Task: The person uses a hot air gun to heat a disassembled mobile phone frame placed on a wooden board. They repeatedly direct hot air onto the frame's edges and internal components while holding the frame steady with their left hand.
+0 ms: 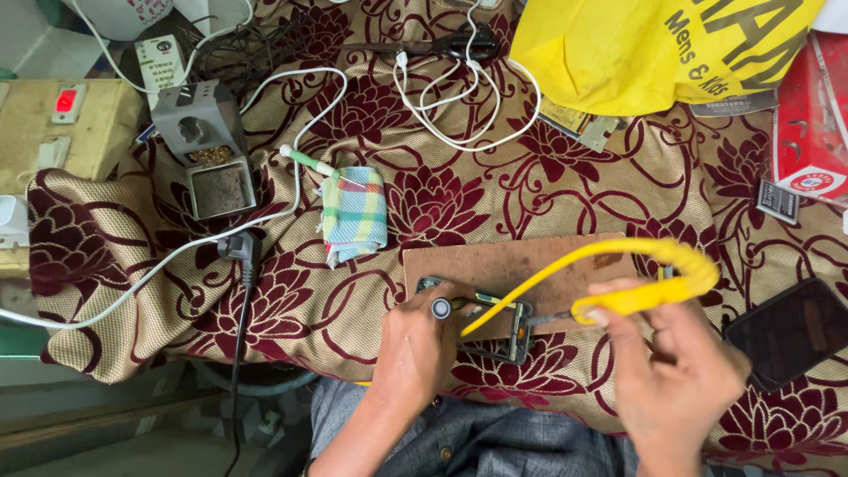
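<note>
My left hand (415, 349) holds a small tool with a round grey end (441, 307) against an opened phone frame (495, 327). The frame lies at the near edge of a brown board (495, 265). My right hand (676, 371) grips a yellow soldering iron (645, 296), its metal tip (546, 316) pointing left at the frame's right side. The iron's yellow cord (565, 261) loops over the board toward the frame.
A floral maroon cloth (291, 300) covers the table. A grey soldering stand (210, 150), a folded checked cloth (353, 216), white cables (450, 97), a black plug (240, 246), a yellow bag (636, 44), a red box (808, 115) and a dark phone (791, 331) lie around.
</note>
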